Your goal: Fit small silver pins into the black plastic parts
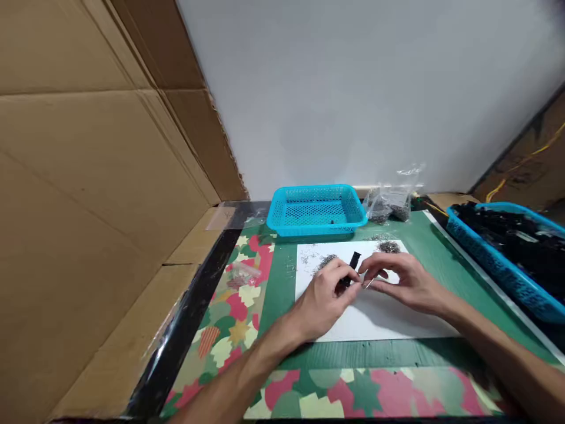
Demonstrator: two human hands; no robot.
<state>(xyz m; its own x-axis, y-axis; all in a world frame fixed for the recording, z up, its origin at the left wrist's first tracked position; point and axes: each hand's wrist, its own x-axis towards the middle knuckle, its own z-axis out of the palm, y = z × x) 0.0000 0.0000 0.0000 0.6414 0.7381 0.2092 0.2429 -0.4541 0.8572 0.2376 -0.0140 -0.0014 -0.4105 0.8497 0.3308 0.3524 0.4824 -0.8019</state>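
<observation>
My left hand is closed around a small black strip-like part, whose upper end sticks out above the fingers. Close beside it, my right hand pinches a thin, shiny metal piece, too small to name exactly. The fingertips of both hands nearly meet over a white sheet. Behind the left hand lies a loose pile of tiny metal pieces. A denser pile of tiny dark metal pieces is behind the right hand.
A blue perforated basket stands at the back, with a small dark bit in it. Clear plastic bags of small parts lie beside it. At right, a blue basket is heaped with black parts. Cardboard walls the left side.
</observation>
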